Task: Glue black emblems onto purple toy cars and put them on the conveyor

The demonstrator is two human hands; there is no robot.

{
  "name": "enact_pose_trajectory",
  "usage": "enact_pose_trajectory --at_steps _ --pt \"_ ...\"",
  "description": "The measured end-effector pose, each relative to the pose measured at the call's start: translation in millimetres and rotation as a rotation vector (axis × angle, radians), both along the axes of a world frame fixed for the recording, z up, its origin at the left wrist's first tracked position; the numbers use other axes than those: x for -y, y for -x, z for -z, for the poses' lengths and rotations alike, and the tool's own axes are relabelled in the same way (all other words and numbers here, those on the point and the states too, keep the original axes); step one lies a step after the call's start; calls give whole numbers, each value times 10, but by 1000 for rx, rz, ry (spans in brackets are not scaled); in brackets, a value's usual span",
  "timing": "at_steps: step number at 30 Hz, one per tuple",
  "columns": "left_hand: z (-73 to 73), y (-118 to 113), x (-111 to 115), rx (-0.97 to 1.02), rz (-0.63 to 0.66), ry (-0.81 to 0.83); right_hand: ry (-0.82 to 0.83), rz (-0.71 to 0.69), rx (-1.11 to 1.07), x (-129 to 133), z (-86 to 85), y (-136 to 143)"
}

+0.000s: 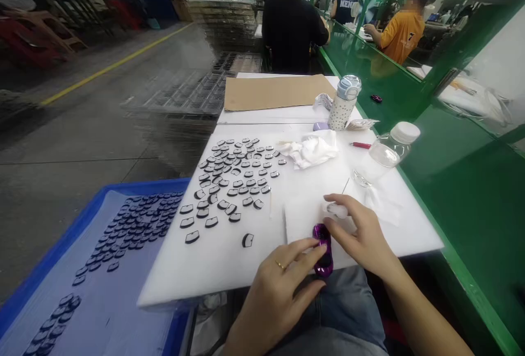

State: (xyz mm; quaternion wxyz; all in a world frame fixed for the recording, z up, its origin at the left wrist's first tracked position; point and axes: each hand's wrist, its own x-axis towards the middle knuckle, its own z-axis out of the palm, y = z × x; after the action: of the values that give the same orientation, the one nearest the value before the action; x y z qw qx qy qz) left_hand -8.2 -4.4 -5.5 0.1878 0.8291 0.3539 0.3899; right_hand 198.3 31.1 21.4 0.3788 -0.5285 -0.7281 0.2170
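Note:
My left hand [283, 276] has its fingers closed on a shiny purple toy car shell [324, 252] with dark panels, near the front edge of the white table. Beside it, my right hand [363, 230] grips a small translucent bottle [337, 210] with a thin needle tip pointing up and away. The right thumb lies close to the top end of the shell. To the left, many small dark-edged curved pieces [238, 184] are spread over the tabletop, and a single such piece [248, 240] lies nearest my left hand.
A clear bottle with a white cap [385, 153], a red pen [360, 145], crumpled tissue [314, 149] and a speckled drink bottle [344, 103] stand or lie at the right. Cardboard [279, 92] lies behind. A blue tray [135, 290] holds more dark pieces. A green conveyor [459, 148] runs alongside; people sit beyond.

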Motion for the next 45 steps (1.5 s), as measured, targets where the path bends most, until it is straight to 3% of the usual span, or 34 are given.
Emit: enact_pose_trajectory --at_steps 5,9,12,15,19,24,28,34,37,40,45 --pt "-116 -18 -177 -157 80 51 181 63 -173 -63 7 -5" --pt "-108 -83 -248 -153 109 52 104 46 -454 26 -78 -72" --pt "-74 -130 -232 -62 54 64 33 -55 -737 87 -155 -50" --pt "-32 -185 -201 29 -17 93 92 -253 -996 69 -135 25" --pt "64 -277 -178 113 -118 64 285 -299 -980 20 -41 123" --pt "172 -339 -177 193 -180 -48 142 -335 -1026 40 -81 151" --pt "189 -340 -172 191 -197 -50 403 -257 -915 46 -84 127" --pt "184 -368 -163 226 -206 -42 159 -518 -1228 118 -280 102" --pt "179 -386 -164 249 -221 -35 273 -662 -1408 104 -332 140" --pt "173 -398 -167 266 -232 -46 377 -752 -1513 79 -276 170" --pt "168 -405 -169 275 -235 -44 416 -703 -1532 72 -174 171"
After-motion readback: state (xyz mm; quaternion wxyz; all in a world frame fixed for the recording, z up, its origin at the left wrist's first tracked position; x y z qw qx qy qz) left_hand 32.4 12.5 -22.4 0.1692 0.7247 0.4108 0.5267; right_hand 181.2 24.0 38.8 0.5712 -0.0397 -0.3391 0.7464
